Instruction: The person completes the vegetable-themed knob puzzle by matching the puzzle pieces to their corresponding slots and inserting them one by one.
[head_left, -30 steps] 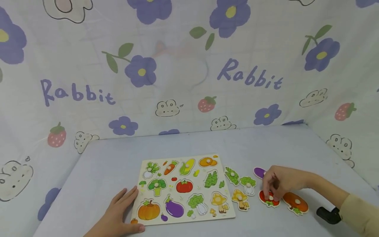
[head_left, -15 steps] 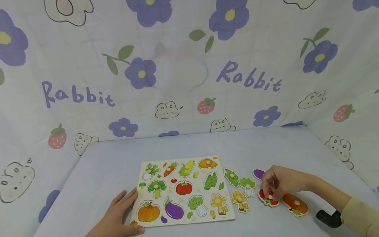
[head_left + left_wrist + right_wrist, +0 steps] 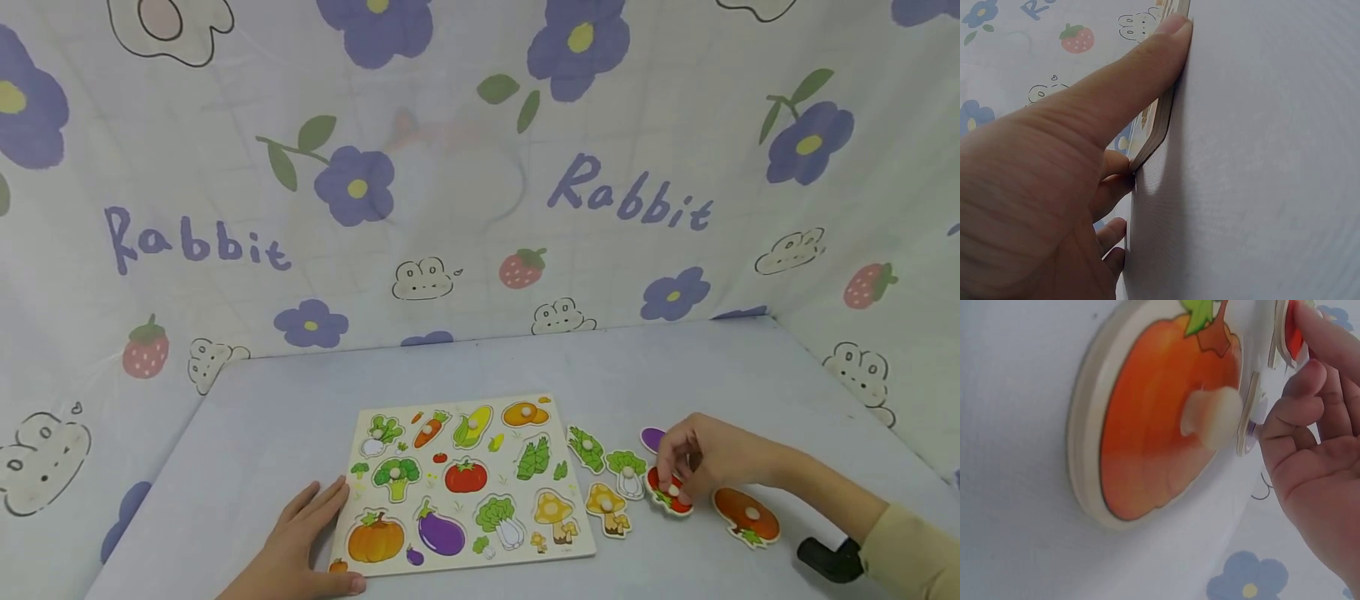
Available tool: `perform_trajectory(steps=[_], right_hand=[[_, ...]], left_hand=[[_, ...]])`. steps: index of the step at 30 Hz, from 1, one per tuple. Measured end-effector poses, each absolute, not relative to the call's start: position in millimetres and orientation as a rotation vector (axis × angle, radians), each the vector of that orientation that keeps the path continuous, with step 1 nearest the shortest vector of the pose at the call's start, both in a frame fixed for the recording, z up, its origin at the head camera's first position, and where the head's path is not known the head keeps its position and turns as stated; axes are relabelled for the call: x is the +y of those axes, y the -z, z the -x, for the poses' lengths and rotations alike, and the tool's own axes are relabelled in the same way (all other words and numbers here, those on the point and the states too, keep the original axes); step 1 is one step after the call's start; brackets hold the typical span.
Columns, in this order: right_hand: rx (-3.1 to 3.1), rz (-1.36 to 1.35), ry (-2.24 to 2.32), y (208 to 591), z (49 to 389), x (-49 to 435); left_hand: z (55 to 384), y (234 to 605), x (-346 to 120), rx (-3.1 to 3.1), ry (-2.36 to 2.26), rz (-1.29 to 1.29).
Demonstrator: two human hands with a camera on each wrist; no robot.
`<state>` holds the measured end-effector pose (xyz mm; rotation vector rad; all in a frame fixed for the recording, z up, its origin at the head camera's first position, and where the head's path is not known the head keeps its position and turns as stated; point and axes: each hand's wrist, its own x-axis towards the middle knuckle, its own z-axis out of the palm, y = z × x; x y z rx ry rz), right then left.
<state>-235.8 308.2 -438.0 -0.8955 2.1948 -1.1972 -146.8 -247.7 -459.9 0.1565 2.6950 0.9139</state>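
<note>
My left hand (image 3: pixel 296 542) spans the near left corner of a wooden vegetable puzzle board (image 3: pixel 498 500). Its fingers lie straight at the left edge, and in the left wrist view the thumb (image 3: pixel 1141 69) stretches along the front edge. Right of the board, my right hand (image 3: pixel 705 454) pinches a tomato puzzle piece (image 3: pixel 670 493) by its white knob, the piece slightly tilted. An eggplant piece (image 3: pixel 652 438) is partly hidden behind that hand. A pumpkin piece (image 3: pixel 747 515) with a knob lies nearer the wrist and looms large in the right wrist view.
Between board and right hand lie an asparagus piece (image 3: pixel 587 448), a bok choy piece (image 3: pixel 627 473) and a mushroom piece (image 3: pixel 608 510). Several pieces with knobs, such as the broccoli (image 3: pixel 396 477), sit in the board. A black object (image 3: pixel 828 560) is by the right sleeve. A patterned cloth (image 3: pixel 450 200) hangs behind.
My right hand has shifted the tomato piece a little left and away from me, widening its gap to the pumpkin piece. The left hand stays at the board's corner.
</note>
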Motion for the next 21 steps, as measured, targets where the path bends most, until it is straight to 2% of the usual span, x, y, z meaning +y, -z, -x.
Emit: perform_trajectory(steps=[21], right_hand=[[2.219,0.435,1.502,426,215,254]], left_hand=[[148,461,-249,2.667,-0.927,-0.143]])
